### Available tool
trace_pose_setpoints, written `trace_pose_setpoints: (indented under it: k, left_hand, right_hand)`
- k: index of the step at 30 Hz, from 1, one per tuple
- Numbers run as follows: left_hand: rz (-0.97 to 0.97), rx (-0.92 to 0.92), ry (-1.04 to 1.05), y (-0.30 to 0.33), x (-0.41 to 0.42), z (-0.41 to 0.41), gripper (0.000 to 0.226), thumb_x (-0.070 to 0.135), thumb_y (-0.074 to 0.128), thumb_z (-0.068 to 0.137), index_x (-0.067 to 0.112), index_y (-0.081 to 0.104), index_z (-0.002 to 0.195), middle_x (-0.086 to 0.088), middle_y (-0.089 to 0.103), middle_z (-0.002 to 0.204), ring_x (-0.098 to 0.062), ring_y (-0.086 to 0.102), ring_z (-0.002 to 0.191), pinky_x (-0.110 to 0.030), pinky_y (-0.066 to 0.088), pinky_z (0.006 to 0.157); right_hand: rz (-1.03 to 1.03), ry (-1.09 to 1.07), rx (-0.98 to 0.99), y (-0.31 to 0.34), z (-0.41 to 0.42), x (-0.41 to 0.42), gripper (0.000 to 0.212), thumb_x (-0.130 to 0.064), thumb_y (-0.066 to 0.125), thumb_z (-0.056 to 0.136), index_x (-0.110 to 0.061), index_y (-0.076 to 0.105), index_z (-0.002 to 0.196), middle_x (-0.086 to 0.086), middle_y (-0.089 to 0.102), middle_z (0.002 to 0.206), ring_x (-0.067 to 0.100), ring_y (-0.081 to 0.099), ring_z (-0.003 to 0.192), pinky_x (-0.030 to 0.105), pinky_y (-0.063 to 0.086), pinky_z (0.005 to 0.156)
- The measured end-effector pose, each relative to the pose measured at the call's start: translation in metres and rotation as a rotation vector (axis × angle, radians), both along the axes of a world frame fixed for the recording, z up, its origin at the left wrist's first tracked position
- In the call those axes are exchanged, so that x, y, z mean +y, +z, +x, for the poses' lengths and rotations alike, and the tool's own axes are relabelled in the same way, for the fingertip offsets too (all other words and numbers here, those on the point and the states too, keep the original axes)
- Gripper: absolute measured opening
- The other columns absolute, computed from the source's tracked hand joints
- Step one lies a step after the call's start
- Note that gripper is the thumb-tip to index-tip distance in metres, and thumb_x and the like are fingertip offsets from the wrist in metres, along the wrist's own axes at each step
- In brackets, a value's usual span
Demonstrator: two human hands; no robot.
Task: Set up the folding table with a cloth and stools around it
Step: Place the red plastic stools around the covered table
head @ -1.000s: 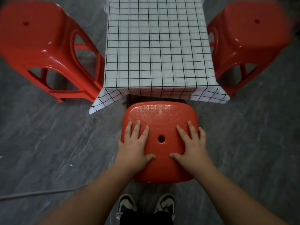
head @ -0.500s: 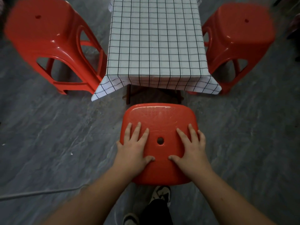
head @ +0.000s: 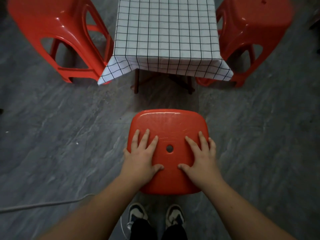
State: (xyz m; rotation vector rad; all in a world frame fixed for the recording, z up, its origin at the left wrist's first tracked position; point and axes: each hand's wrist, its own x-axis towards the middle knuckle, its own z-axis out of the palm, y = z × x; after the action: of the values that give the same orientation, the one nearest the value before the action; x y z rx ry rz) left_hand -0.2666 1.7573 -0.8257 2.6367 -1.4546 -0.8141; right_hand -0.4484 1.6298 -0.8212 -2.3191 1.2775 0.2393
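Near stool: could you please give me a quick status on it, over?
Left hand and right hand flat on near stool, fingers spread. Stool apart from clothed table; side stools flank it. Bare floor between, nothing in the way.

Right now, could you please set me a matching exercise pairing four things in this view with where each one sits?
Things:
1. near stool
2. checked cloth
3. grey cable
4. left hand

Places:
A. draped over the folding table
B. lying on the floor at lower left
C. flat on the stool seat, left of its centre hole
D. on the floor in front of the table's near end, with a gap between

Pairs: 1-D, 2-A, 3-B, 4-C
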Motion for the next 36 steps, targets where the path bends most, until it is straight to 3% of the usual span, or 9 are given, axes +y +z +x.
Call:
trace_pose_setpoints:
  k: [11,19,23,26,30,36]
  left_hand:
    - [-0.009,0.031,0.028,-0.012,0.009,-0.009,0.106,0.069,0.068,0.07,0.037,0.013,0.155,0.008,-0.007,0.165,-0.018,-0.02,0.147,-0.067,0.027,0.108]
    - [-0.029,0.04,0.029,-0.013,0.002,-0.004,0.107,0.069,0.07,0.068,0.038,0.013,0.154,0.008,-0.01,0.164,-0.016,-0.017,0.147,-0.07,0.028,0.106]
    - [-0.077,0.041,0.159,-0.018,0.012,-0.014,0.118,0.068,0.081,0.053,0.045,0.017,0.15,0.003,-0.035,0.156,-0.029,-0.018,0.146,-0.063,0.02,0.115]
    - [-0.072,0.092,0.272,-0.021,0.012,-0.014,0.134,0.066,0.086,0.046,0.056,-0.001,0.147,-0.002,-0.05,0.146,-0.038,-0.018,0.145,-0.059,0.013,0.116]
    - [0.03,0.15,0.25,-0.016,0.005,-0.011,0.135,0.065,0.086,0.048,0.066,-0.014,0.139,0.0,-0.044,0.149,-0.045,-0.014,0.144,-0.062,0.017,0.115]
    - [0.041,0.141,0.201,-0.011,0.003,-0.012,0.129,0.064,0.084,0.054,0.06,-0.009,0.144,0.009,-0.036,0.153,-0.047,-0.012,0.143,-0.065,0.021,0.113]
  right_hand:
    - [-0.007,0.02,-0.028,-0.013,-0.009,0.008,0.094,-0.057,0.079,0.068,-0.043,0.035,0.149,-0.001,0.007,0.166,0.034,0.001,0.148,0.051,0.019,0.121]
    - [-0.009,0.03,-0.046,-0.007,-0.005,-0.003,0.093,-0.056,0.081,0.066,-0.04,0.038,0.147,-0.003,0.008,0.164,0.025,0.0,0.147,0.047,0.021,0.118]
    - [0.022,-0.012,-0.024,-0.011,-0.012,0.007,0.105,-0.056,0.083,0.064,-0.045,0.025,0.15,-0.005,-0.008,0.164,0.025,-0.003,0.147,0.049,0.02,0.119]
    - [0.079,-0.081,-0.003,-0.013,-0.012,0.007,0.117,-0.055,0.085,0.062,-0.051,0.01,0.152,-0.003,-0.021,0.162,0.033,-0.005,0.148,0.049,0.015,0.119]
    - [0.139,-0.088,0.038,-0.012,-0.009,0.005,0.122,-0.055,0.086,0.062,-0.055,0.002,0.151,-0.001,-0.027,0.161,0.039,0.005,0.149,0.05,0.02,0.119]
    - [0.119,-0.074,0.04,-0.012,-0.008,0.0,0.122,-0.056,0.086,0.061,-0.056,0.003,0.15,-0.004,-0.025,0.161,0.036,0.011,0.146,0.05,0.026,0.117]
